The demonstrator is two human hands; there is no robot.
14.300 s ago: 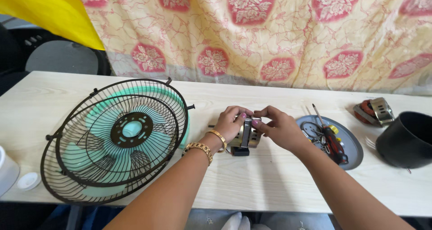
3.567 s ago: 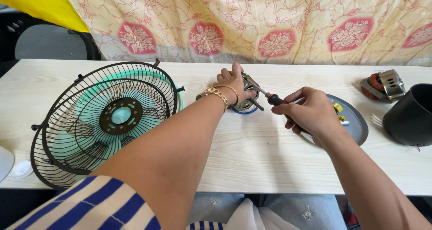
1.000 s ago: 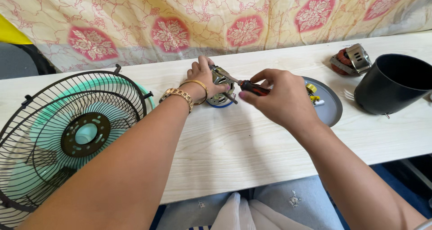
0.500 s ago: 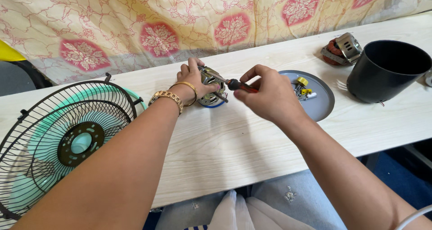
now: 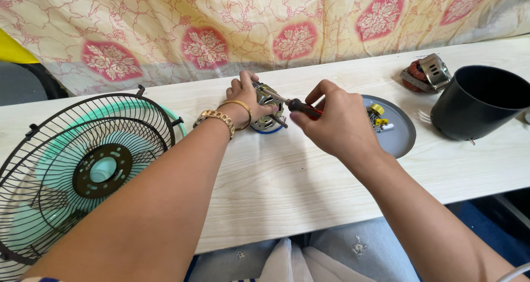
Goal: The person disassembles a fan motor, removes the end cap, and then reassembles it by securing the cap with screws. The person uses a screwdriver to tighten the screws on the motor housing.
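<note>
My left hand (image 5: 247, 102) grips a small metal fan motor (image 5: 267, 110) standing on the pale wooden table (image 5: 287, 177). A gold watch and a bangle are on that wrist. My right hand (image 5: 338, 122) holds a screwdriver (image 5: 295, 105) with a red and black handle. Its shaft points left and its tip touches the top of the motor. Both hands meet near the table's middle, close to its far edge.
A black wire fan guard with green blades (image 5: 83, 166) lies at the left. A grey round plate (image 5: 395, 130) with small yellow parts is right of my hands. A black pot-like housing (image 5: 480, 108) and a copper-wound motor part (image 5: 425, 75) stand at the right. A patterned cloth hangs behind.
My view has shifted, so the table appears tilted and the fan guard sits further left. My hands stay on the motor and the screwdriver, with the tip still at the motor's top.
</note>
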